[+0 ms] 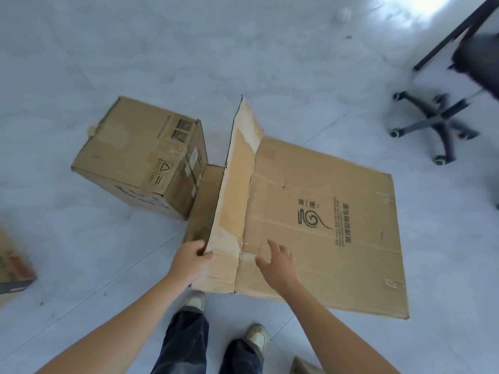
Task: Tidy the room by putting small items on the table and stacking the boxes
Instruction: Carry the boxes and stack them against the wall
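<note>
Head view, looking down at the floor (pixel 81 238). A large flattened carton (pixel 324 225), printed with a swirl logo and a column of characters, lies flat on the pale tiles in front of the person. Along its left side one long panel (pixel 237 184) stands up at a steep tilt, its inner face torn pale in patches; a further strip of the same carton lies in shadow beneath it.

The left hand (pixel 190 259) grips the near end of the long panel, with the fingers (pixel 199 247) curled round its edge and the thumb pressed on the near face. The right hand (pixel 278 263) is over the flat part just right of the fold, palm down, its fingers (pixel 272 245) straight and spread apart, holding nothing; whether it touches the cardboard cannot be told.

A small closed carton (pixel 135 157) bearing recycling and handling marks stands on the floor to the left, just beside the flattened carton's far left strip. Another box (pixel 13 265) is cut off by the left edge, well apart from both. An office chair (pixel 437 122) on castors stands at upper right, blurred. Below, two pale shoes (pixel 194 300) and dark trouser legs show, and a cardboard corner (pixel 305 368) enters at the bottom edge
</note>
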Demonstrator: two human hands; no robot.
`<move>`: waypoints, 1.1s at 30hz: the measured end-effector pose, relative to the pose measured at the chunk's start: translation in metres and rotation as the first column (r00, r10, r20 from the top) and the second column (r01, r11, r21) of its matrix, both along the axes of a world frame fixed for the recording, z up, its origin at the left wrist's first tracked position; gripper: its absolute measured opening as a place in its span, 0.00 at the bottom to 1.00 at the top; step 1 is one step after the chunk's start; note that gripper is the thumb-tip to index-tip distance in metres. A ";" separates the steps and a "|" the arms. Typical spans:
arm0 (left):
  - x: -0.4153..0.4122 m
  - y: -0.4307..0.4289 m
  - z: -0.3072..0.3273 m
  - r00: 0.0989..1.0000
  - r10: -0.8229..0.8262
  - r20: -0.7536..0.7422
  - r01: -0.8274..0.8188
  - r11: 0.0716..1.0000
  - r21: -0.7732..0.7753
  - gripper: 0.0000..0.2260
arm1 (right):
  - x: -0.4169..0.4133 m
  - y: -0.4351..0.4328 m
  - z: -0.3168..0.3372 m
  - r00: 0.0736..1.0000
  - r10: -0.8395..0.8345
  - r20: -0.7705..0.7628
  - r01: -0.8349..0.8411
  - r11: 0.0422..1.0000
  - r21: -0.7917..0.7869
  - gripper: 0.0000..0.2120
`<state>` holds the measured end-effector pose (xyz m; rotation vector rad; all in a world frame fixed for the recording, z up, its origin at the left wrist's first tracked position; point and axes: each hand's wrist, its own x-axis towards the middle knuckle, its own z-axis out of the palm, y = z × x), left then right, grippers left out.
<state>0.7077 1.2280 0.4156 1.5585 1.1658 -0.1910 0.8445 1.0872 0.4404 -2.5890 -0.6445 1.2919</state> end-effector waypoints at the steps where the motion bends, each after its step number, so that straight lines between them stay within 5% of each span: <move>1: 0.011 -0.008 0.022 0.998 -0.059 0.031 0.057 0.997 0.053 0.15 | 0.005 -0.004 0.015 1.000 -0.029 -0.005 0.030 0.998 0.047 0.27; 6: 0.062 -0.035 0.131 0.955 -0.225 0.191 0.189 0.964 0.188 0.24 | 0.054 -0.009 0.107 0.906 -0.384 -0.175 0.422 0.839 0.343 0.22; 12: 0.086 -0.074 0.218 0.878 -0.448 0.171 0.387 0.873 0.298 0.21 | 0.102 -0.017 0.201 0.915 -0.383 -0.124 0.395 0.794 0.463 0.24; 15: 0.078 -0.095 0.226 0.861 -0.490 0.139 0.426 0.842 0.331 0.22 | 0.102 -0.025 0.218 0.891 -0.430 -0.148 0.450 0.783 0.430 0.23; 22: 0.056 -0.138 0.194 0.857 -0.498 0.136 0.480 0.865 0.145 0.21 | 0.079 -0.078 0.183 0.867 -0.497 0.022 0.481 0.849 0.220 0.14; 26: 0.052 -0.156 0.178 0.775 -0.631 0.033 0.591 0.742 0.317 0.18 | 0.084 -0.124 0.164 0.852 -0.524 0.015 0.518 0.846 0.127 0.13; 28: 0.048 -0.151 0.170 0.788 -0.605 -0.112 0.496 0.518 0.697 0.18 | 0.080 -0.148 0.152 0.848 -0.529 0.022 0.526 0.847 0.081 0.11; 30: 0.052 -0.142 0.163 0.799 -0.523 -0.296 0.484 0.268 0.833 0.15 | 0.071 -0.172 0.141 0.836 -0.547 0.047 0.546 0.837 0.035 0.09; 31: 0.057 -0.139 0.159 0.804 -0.484 -0.346 0.501 0.239 0.832 0.20 | 0.066 -0.184 0.135 0.826 -0.560 0.061 0.560 0.828 0.010 0.09; 33: 0.068 -0.134 0.155 0.786 -0.472 -0.399 0.577 0.329 0.747 0.30 | 0.059 -0.208 0.126 0.805 -0.587 0.083 0.591 0.805 -0.042 0.15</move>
